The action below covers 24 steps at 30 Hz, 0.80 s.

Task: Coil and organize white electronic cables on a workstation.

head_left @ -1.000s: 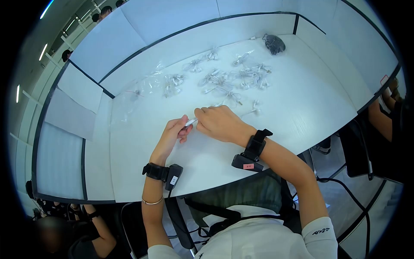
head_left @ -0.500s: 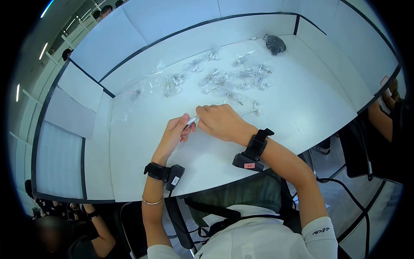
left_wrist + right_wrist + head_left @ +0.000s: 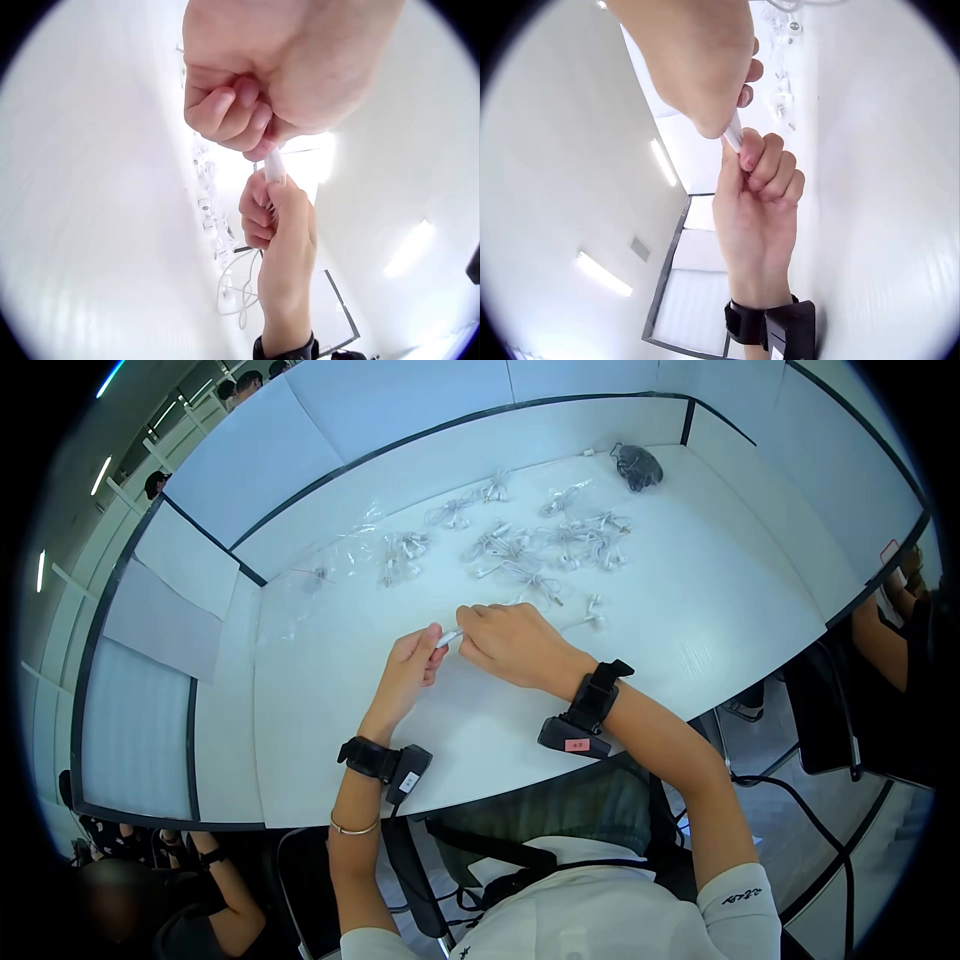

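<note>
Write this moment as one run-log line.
left hand: grips slim white plastic-like piece | right hand: grips its other end | white tabletop: bundled thin white cables

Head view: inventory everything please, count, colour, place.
white piece: 1, white, between hands
cable bundles: several, white, across table
clear plastic: uncounted, transparent, back left
pouch: 1, dark grey, back right
table: 1, white, under hands
panels: several, pale, around table
bystanders: several, partly black clothing, edges
lights: several, white, upper left
chairs: several, black, near side
shirt: 1, white, bottom
bracelet: 1, shiny, left forearm
wrist devices: 2, black, both wrists
left hand: 1, bare, gripping white piece
right hand: 1, bare, likewise
</note>
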Each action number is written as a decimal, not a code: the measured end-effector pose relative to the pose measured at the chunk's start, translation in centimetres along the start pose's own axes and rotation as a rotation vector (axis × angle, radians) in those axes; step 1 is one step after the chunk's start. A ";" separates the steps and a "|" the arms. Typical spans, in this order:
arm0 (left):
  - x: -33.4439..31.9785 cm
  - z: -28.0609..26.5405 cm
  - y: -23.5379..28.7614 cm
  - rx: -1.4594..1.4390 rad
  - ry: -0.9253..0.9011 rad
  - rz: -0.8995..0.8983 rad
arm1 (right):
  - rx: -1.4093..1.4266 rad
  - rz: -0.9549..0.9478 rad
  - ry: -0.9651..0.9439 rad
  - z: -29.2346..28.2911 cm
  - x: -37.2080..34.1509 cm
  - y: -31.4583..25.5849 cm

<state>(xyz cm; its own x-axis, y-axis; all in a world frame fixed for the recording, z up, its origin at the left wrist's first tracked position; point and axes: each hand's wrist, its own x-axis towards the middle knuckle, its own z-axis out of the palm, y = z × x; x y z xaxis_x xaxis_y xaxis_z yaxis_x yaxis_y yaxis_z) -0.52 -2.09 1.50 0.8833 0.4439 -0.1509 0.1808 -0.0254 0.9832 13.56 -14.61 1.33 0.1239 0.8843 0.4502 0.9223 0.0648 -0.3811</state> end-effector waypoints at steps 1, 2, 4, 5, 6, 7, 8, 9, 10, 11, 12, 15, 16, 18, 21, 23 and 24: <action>0.0 0.1 0.0 0.010 0.006 0.009 | 0.002 -0.002 0.004 0.1 0.0 0.1; -0.1 0.2 0.0 0.021 0.013 0.017 | 0.004 -0.004 0.009 0.2 0.0 0.2; -0.1 0.3 0.0 0.037 0.021 0.029 | 0.012 0.002 0.001 0.1 -0.1 0.1; -0.1 0.3 0.0 0.043 0.023 0.032 | 0.016 0.005 -0.003 0.1 -0.1 0.1; -0.1 0.3 0.0 0.048 0.026 0.035 | 0.013 0.007 -0.009 0.1 -0.1 0.1; -0.1 0.3 0.0 0.035 0.023 0.022 | 0.012 0.009 -0.015 0.1 -0.1 0.1; -0.1 0.3 0.1 0.023 0.021 0.010 | 0.011 0.011 -0.021 0.1 -0.1 0.1; -0.1 0.3 0.1 0.011 0.018 -0.002 | 0.017 0.007 -0.012 0.2 -0.1 0.1; -0.1 0.3 0.1 -0.006 0.013 -0.001 | 0.021 0.004 -0.003 0.2 -0.1 0.2; -0.1 0.2 0.1 -0.022 0.007 -0.002 | 0.026 0.001 0.005 0.3 -0.1 0.2; -0.1 0.1 0.0 -0.039 0.001 -0.001 | 0.026 0.010 0.003 0.2 -0.1 0.2; -0.1 0.2 0.0 -0.034 0.004 0.036 | 0.029 0.027 -0.001 -0.1 0.0 0.0; -0.1 0.3 0.0 -0.034 0.002 0.034 | 0.029 0.027 0.001 0.0 0.0 0.1; -0.2 0.3 0.2 -0.036 -0.001 0.030 | 0.030 0.034 0.008 0.0 0.0 0.3; -0.3 0.5 0.3 -0.004 0.019 0.016 | 0.033 0.049 0.010 0.0 0.0 0.2; -0.4 0.6 0.4 0.012 0.005 0.027 | 0.032 0.057 -0.005 -0.3 0.1 0.2; -0.4 0.7 0.5 0.020 -0.001 0.033 | 0.028 0.053 0.000 -0.2 0.1 0.2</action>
<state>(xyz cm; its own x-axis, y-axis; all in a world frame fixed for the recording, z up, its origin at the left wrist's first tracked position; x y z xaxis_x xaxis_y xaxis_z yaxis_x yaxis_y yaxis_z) -0.52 -2.88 1.97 0.8892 0.4417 -0.1188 0.1602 -0.0576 0.9854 13.87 -14.65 1.46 0.1723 0.8869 0.4287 0.9037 0.0308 -0.4271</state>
